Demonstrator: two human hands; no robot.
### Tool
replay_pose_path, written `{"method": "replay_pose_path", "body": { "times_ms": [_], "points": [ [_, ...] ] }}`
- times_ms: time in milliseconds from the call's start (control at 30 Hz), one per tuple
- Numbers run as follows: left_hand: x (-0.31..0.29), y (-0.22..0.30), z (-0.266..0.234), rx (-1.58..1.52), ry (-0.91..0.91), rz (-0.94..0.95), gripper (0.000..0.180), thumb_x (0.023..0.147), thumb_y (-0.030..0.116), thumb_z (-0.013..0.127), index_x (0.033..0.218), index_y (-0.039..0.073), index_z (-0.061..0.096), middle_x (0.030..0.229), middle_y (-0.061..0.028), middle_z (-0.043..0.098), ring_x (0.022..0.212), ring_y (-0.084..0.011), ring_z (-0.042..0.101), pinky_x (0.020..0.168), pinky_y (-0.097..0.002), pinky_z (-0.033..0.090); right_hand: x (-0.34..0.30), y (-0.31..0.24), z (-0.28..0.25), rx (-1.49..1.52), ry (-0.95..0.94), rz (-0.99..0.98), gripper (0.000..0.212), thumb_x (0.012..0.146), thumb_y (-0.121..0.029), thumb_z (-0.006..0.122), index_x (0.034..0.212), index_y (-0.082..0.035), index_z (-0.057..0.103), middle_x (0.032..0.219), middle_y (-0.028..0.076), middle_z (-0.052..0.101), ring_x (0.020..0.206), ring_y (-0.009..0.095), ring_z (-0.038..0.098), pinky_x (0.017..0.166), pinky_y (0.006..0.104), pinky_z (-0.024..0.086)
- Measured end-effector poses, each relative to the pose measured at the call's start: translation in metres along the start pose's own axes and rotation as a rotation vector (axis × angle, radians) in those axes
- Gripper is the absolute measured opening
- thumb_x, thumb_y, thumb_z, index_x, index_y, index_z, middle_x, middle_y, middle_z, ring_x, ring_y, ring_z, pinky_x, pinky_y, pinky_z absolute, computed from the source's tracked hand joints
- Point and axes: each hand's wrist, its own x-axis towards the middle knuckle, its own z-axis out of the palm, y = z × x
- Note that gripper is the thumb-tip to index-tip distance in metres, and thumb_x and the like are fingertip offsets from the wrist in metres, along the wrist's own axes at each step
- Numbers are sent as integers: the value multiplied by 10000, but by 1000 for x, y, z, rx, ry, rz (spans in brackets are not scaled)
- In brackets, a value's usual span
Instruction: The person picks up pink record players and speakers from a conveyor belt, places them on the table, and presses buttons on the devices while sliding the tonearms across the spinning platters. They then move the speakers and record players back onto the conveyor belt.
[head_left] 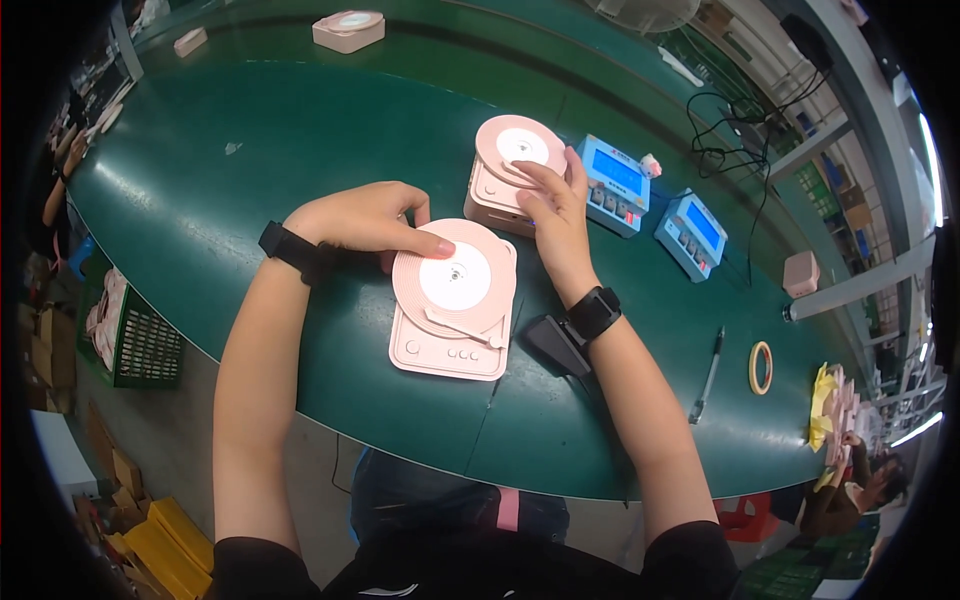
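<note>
A pink toy-like record player [415, 327] with a ridged disc, a white centre label and a small tonearm is in front of me. My left hand [365, 218] grips it at its upper left, thumb pressed on the disc near the label and the other fingers partly hidden behind it. Just beyond, a second pink record player [492, 147] stands on the table. My right hand [560, 215] is closed about its right side, with fingertips by the tonearm and disc edge and the thumb against the body.
Two blue boxes with screens, a nearer one [697, 235] and a farther one [615, 180], stand right of my right hand. A black device [556, 345] lies by my right wrist. Farther right are a pen-like tool [710, 375] and a tape roll [761, 368]. Another pink player [348, 38] sits far back.
</note>
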Motion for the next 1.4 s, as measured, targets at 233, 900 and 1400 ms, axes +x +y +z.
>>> {"method": "replay_pose_path", "body": {
  "times_ms": [233,900,1400],
  "points": [
    [-2,8,-1,7,-3,-24,479,769,451,780,855,31,567,644,-20,598,572,-61,523,500,-213,348,0,0,1,-43,27,-24,298,844,-150,625,1131,-145,706,1516,213,245,1414,383,265,1140,417,268],
    [-2,6,-1,15,10,-15,563,723,514,797,834,1,593,691,-74,616,612,-128,605,543,-230,460,-14,-30,-10,-457,-233,-319,259,884,-229,623,1095,-116,724,1450,135,444,1437,345,254,1120,498,149],
    [0,2,1,25,-6,26,441,753,393,799,848,43,549,701,8,555,630,-55,486,529,-211,358,-15,-27,-10,-453,-226,-298,251,914,-221,581,1096,-109,713,1431,138,453,1404,334,305,1120,513,150]
  ]
}}
